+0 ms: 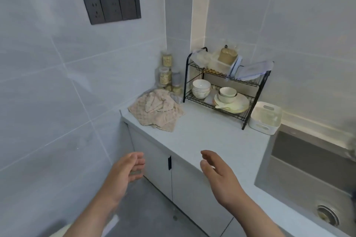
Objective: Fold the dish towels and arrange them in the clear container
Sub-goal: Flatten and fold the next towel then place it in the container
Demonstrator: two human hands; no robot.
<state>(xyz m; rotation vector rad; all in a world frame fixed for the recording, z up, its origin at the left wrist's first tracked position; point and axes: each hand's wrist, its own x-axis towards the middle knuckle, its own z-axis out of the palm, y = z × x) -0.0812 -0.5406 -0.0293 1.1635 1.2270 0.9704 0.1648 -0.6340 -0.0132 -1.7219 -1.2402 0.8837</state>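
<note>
On the counter's far corner, crumpled towels (156, 109) look soft and light, best pinched by a hem; left hand (126, 169) and right hand (217, 173) hover empty, fingers relaxed.

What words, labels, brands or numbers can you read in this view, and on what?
No text is readable.
Stacked clear plastic jars: any labels too blurred to read.
Dark grey wall socket panel: socket holes only, no lettering visible.
White plastic basket with handle slots: plain.
</note>
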